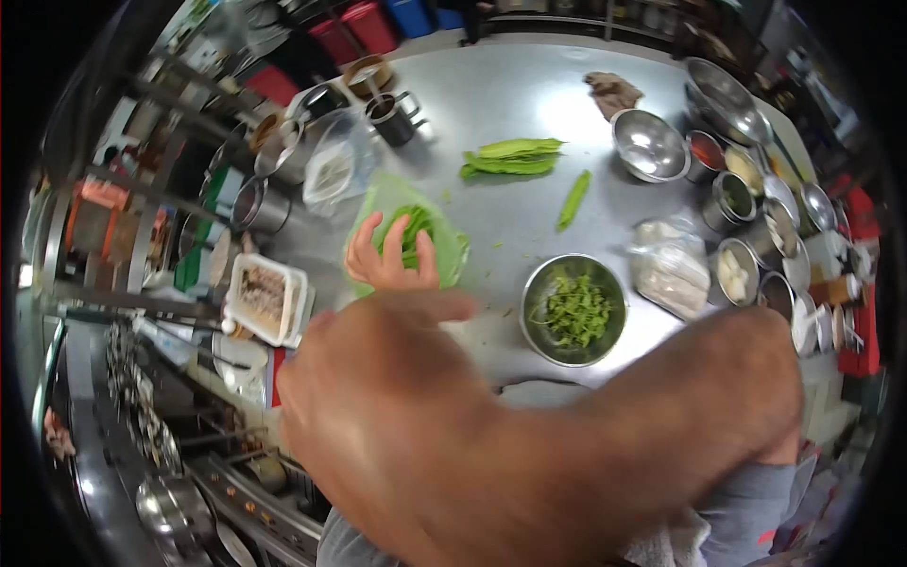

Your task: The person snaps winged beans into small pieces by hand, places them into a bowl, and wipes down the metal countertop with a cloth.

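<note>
Left of the shiny round steel bowl (617,326) of frilly herbs (578,312), a thin, crinkled green plastic bag (453,257) of leafy greens (416,223) lies lengthwise away from the body. The left hand (401,271), nearer, curls spread fingers over it, grip unclear. The blurred right arm (624,430) crosses nearer than the bowl; its hand can't be made out.
</note>
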### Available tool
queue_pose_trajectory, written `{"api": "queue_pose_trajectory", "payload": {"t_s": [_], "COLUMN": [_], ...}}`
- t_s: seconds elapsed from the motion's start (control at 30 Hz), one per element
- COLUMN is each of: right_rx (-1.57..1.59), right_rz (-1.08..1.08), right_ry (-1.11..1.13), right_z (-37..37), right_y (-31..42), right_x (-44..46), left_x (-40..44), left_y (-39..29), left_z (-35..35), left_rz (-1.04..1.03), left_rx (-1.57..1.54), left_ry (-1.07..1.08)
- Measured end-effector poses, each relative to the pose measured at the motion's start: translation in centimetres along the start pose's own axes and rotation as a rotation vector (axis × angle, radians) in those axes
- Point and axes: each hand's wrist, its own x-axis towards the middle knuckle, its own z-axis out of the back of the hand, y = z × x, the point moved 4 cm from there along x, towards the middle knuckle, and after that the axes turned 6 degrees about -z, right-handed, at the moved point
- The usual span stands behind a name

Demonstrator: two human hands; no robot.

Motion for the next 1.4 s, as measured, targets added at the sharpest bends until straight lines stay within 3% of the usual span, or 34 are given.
{"api": "queue_pose_trajectory", "payload": {"t_s": [0.03,0.07,0.1,0.17,0.2,0.27,0.3,0.37,0.6,0.7,0.77,0.9,0.97,1.0,1.07,1.1,1.17,1.23,1.4], "right_rx": [0.057,0.115,0.17,0.16,-0.011,-0.135,-0.235,-0.191,-0.006,0.033,0.01,0.016,0.087,0.096,0.487,0.482,0.893,1.005,1.27], "right_rz": [-0.016,-0.057,-0.176,-0.563,-0.638,-0.996,-1.019,-1.102,-1.17,-1.172,-1.195,-1.213,-1.14,-1.149,-1.176,-1.169,-1.106,-1.071,-1.072], "right_ry": [0.031,0.091,0.156,0.304,0.189,0.513,0.442,0.534,0.358,0.342,0.461,0.419,-0.003,0.004,-0.52,-0.524,-0.666,-0.647,-0.619], "right_z": [-0.8,-2.1,-3.6,-7.8,-10.8,-14.5,-17.5,-19.8,-20.8,-20.7,-21.5,-21.2,-20.0,-19.1,-13.2,-11.6,-10.0,-10.0,-12.6], "right_y": [-1.4,-3.1,-6.3,-14.4,-18.7,-24.6,-26.9,-28.4,-28.4,-28.2,-28.7,-29.5,-30.7,-30.2,-28.4,-27.3,-24.8,-22.8,-17.7], "right_x": [-0.2,-0.6,-1.3,-5.3,-9.0,-15.6,-20.1,-25.1,-28.8,-28.5,-28.6,-28.6,-28.4,-27.8,-24.6,-23.6,-21.9,-21.1,-21.5], "left_x": [0.1,0.6,0.2,-0.9,-1.6,-3.2,-3.9,-5.4,-7.0,-6.8,-6.4,-6.4,-6.1,-5.4,-3.1,-1.8,1.2,3.2,2.3], "left_y": [-0.9,-3.1,-4.0,-4.9,-5.1,-5.4,-5.6,-6.0,-7.8,-8.2,-8.3,-8.0,-7.5,-7.1,-7.0,-7.1,-7.6,-8.8,-10.2], "left_z": [0.5,1.5,1.6,0.5,-0.2,-0.4,-0.6,-1.0,-2.7,-3.4,-3.7,-3.8,-3.8,-3.7,-3.7,-3.4,-2.8,-2.0,-2.9], "left_rz": [-0.07,0.016,0.007,-0.078,-0.118,-0.16,-0.157,-0.164,-0.19,-0.186,-0.175,-0.178,-0.151,-0.095,-0.044,-0.016,0.0,-0.022,-0.087], "left_rx": [0.005,-0.004,-0.017,-0.164,-0.234,-0.319,-0.365,-0.427,-0.566,-0.609,-0.634,-0.676,-0.698,-0.733,-0.765,-0.785,-0.801,-0.873,-0.916], "left_ry": [-0.039,0.107,0.08,0.061,0.055,0.035,0.085,0.127,0.332,0.392,0.421,0.449,0.457,0.439,0.402,0.352,0.284,0.216,0.433]}}
